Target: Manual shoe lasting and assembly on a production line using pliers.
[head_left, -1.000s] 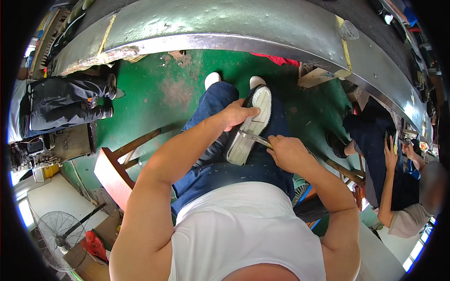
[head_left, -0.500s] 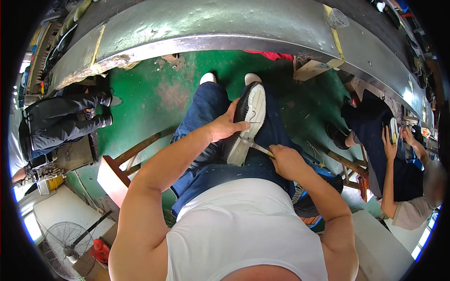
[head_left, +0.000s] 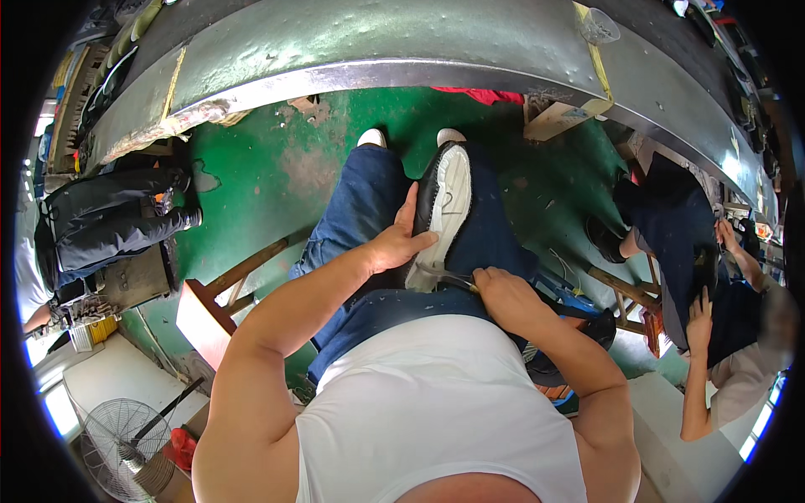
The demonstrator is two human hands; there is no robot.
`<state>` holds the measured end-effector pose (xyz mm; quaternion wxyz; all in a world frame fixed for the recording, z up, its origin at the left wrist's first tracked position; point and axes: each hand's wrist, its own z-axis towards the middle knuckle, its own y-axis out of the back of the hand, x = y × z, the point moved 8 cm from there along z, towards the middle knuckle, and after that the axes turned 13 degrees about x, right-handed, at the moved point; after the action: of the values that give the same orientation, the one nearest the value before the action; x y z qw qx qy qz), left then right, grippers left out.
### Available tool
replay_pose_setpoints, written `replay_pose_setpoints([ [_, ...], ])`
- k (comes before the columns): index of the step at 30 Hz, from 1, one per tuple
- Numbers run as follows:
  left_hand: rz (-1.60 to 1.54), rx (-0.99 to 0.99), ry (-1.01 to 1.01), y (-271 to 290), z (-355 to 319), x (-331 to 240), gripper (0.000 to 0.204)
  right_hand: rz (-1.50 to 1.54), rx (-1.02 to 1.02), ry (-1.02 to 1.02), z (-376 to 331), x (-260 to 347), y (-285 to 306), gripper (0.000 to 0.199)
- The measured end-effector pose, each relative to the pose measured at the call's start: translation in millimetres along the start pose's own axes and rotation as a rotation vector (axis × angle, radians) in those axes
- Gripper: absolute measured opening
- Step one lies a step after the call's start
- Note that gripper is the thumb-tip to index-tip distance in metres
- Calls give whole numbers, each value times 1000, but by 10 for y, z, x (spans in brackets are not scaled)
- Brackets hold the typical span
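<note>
A dark shoe [head_left: 427, 201] with its whitish underside [head_left: 453, 189] turned up lies along my thighs, toe end away from me. My left hand [head_left: 401, 241] is closed on its left side, thumb over the sole and fingers along the dark side. In my right hand [head_left: 506, 296] is a slim hammer [head_left: 447, 275], gripped by its handle. The hammer's metal head is at the near end of the sole; whether it touches cannot be made out. A dark curved mark shows at mid-sole.
A metal-covered bench [head_left: 377, 38] spans the far side, with a clear plastic cup [head_left: 597, 27] on it. A wooden stool [head_left: 205, 314] stands left, a fan [head_left: 126, 448] lower left. A co-worker [head_left: 729, 335] sits at right; another person [head_left: 117, 210] stands at left.
My right hand and the hammer have moved left and nearer to me, from the middle of the sole toward its near end. My left hand has slid slightly nearer along the shoe.
</note>
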<state>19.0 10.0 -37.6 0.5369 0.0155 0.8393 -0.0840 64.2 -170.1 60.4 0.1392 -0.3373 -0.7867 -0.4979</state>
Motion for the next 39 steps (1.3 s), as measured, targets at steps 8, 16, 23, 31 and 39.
replay_pose_setpoints([
  [8,304,35,53,-128,-256,-30,109,85,215,-59,-35,-196,-124,12],
  [16,351,-73,74,-194,-325,26,114,641,242,-156,7,-98,274,31],
  [23,-370,-100,-14,30,-327,-48,83,761,-159,-172,92,-699,-210,38],
  [31,-766,155,-604,121,-671,-1669,79,790,-179,-295,-84,-732,-211,36],
  [39,-1045,59,-505,278,-107,-1977,65,-187,-70,-259,-128,-97,140,41],
])
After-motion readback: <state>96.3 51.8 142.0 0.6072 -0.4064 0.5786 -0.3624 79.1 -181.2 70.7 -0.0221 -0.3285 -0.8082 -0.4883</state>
